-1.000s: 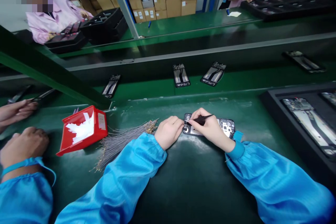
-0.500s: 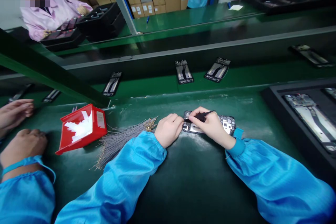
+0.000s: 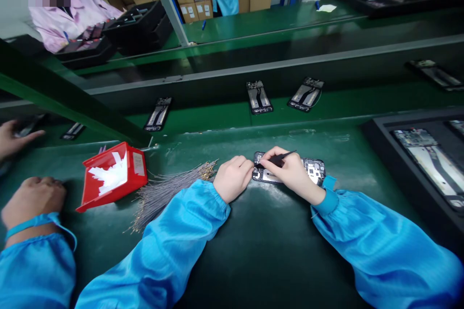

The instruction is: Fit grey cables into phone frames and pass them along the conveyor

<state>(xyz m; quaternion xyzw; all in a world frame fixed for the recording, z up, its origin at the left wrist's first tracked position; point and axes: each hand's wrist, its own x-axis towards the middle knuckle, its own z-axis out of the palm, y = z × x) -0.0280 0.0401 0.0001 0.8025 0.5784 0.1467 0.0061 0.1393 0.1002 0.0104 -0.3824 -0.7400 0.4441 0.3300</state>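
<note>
An opened phone [image 3: 272,177] lies lengthwise on the green bench in front of me, its circuit board and inner parts bare. My left hand [image 3: 235,176] is closed at its left end, fingertips pressed on the edge. My right hand [image 3: 284,166] rests over the phone's middle, pinching slim black tweezers [image 3: 284,155] whose working tip is hidden by the fingers near the left end. Beside my left hand lies a bundle of thin grey cables [image 3: 174,190] with brass-coloured ends, partly under my sleeve.
A red bin [image 3: 136,166] of white paper strips stands left. Several opened phones [image 3: 259,97] lie on the belt [image 3: 217,116] beyond the bench. At right is a black tray [image 3: 384,149] holding phones. A co-worker's hand [image 3: 34,200] rests at far left, near a green post [image 3: 72,91].
The phones on the belt have shifted slightly right. At far left a co-worker's hand has spread its fingers near the belt. The blue-clad person behind has moved left. My hands have barely moved.
</note>
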